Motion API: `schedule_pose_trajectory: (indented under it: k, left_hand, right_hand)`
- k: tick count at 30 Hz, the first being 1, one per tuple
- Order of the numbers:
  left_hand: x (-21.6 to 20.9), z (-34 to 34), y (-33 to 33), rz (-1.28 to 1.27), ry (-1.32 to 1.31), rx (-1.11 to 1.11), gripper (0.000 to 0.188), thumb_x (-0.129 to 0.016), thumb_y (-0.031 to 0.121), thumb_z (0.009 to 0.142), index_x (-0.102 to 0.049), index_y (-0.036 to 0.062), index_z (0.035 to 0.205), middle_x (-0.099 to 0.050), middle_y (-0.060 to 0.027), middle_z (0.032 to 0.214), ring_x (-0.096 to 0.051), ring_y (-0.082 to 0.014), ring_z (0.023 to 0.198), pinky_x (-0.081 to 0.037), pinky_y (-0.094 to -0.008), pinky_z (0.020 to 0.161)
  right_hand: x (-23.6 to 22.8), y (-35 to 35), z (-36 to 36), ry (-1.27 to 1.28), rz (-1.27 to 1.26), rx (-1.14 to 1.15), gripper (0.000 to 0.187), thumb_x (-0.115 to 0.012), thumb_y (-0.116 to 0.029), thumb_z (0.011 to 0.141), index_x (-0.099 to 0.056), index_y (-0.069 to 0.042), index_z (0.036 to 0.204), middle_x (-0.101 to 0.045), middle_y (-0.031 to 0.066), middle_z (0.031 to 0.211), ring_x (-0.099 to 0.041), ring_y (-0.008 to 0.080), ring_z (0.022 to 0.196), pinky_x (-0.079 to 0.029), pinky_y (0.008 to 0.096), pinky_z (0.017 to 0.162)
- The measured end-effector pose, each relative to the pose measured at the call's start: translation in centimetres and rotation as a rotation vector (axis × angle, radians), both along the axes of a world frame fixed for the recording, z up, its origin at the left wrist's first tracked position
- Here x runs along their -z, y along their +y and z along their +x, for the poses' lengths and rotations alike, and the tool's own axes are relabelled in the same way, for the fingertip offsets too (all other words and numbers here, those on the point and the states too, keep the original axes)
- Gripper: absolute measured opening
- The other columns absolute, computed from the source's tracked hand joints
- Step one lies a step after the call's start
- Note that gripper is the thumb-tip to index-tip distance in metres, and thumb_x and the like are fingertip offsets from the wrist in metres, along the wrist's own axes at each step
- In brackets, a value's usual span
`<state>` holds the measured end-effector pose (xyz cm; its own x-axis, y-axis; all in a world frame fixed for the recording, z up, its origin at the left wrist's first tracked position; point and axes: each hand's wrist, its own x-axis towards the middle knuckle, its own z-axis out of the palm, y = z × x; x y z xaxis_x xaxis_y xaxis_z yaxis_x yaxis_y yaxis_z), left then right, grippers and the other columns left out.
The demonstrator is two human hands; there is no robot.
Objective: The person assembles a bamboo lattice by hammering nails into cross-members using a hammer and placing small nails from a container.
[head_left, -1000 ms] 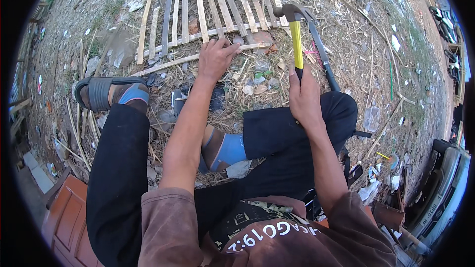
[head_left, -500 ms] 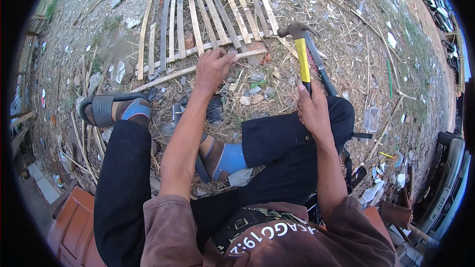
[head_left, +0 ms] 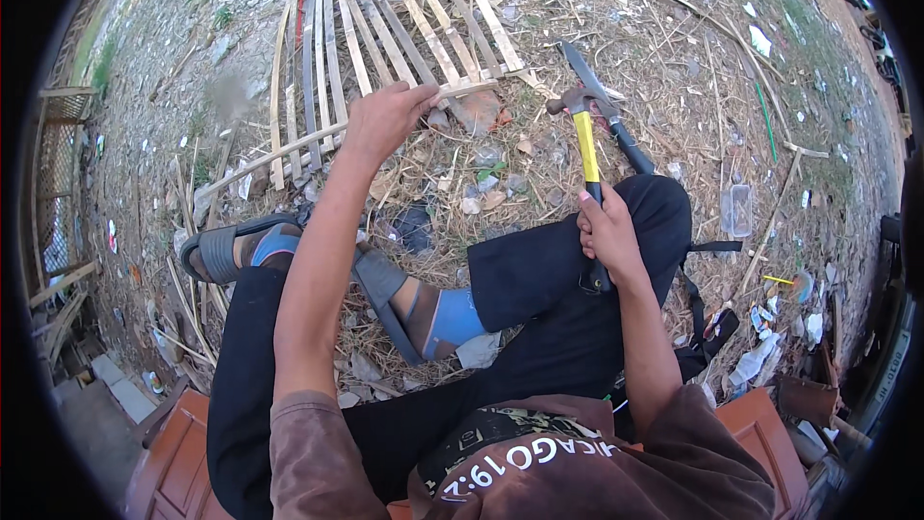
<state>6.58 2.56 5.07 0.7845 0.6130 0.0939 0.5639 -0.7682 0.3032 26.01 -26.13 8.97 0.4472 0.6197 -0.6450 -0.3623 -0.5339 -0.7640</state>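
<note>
My left hand (head_left: 385, 122) is closed around a long thin wooden strip (head_left: 279, 153), near the strip's right end. The strip lies slantwise across the near ends of a slatted panel (head_left: 363, 39), whose narrow wooden slats spread out over the ground. In my right hand (head_left: 608, 236) is a claw hammer (head_left: 586, 140), gripped low on its yellow and black handle, its metal head pointing away from me. Beyond the hammer head, a large knife (head_left: 630, 146) with a dark handle rests on the ground. My right hand is just above my bent right knee.
Dry straw, stones and scraps litter the ground. My sandalled feet (head_left: 385, 289) are near the panel's close side. A clear plastic container (head_left: 737, 210) lies right of my knee. At the left stands a lattice panel (head_left: 60, 183). Reddish-brown wooden panelling (head_left: 173, 457) shows beneath me.
My left hand has raised the strip and brought it further over the panel's near ends. The hammer in my right hand has come down lower and nearer. The whole view has shifted slightly.
</note>
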Motion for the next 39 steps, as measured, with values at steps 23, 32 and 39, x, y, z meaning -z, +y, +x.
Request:
schedule_pose_trajectory:
  k: [23,32,39]
  left_hand:
    - [4.7,-3.3,-4.4,0.024,0.166,-0.193,0.029,-0.049,0.041,0.103,-0.062,0.0159,0.108,-0.07,-0.0113,0.081,-0.07,-0.0342,0.074,-0.054,-0.0488,0.062]
    - [4.7,-3.0,-4.0,-0.034,0.208,-0.161,0.034,-0.043,0.045,0.104,-0.055,0.013,0.101,-0.069,-0.0164,0.075,-0.068,-0.0403,0.071,-0.052,-0.0529,0.06]
    - [4.9,-3.7,-3.9,0.011,0.223,-0.162,0.034,-0.045,0.045,0.103,-0.054,0.012,0.098,-0.068,-0.0142,0.072,-0.069,-0.0376,0.068,-0.052,-0.0502,0.056]
  right_hand:
    - [3.0,5.8,-3.7,-0.717,0.13,-0.561,0.022,-0.053,-0.02,0.102,-0.047,0.001,0.101,-0.06,0.0269,0.067,-0.06,0.0493,0.065,-0.042,0.0573,0.062]
    - [3.3,6.3,-5.1,-0.651,0.206,-0.306,0.022,-0.05,-0.022,0.105,-0.047,0.0,0.1,-0.059,0.025,0.066,-0.058,0.0489,0.062,-0.04,0.0547,0.057]
    - [-2.4,8.4,-4.3,-0.753,0.261,-0.369,0.027,-0.052,-0.024,0.105,-0.046,0.001,0.097,-0.058,0.0253,0.066,-0.06,0.0491,0.064,-0.04,0.0549,0.055]
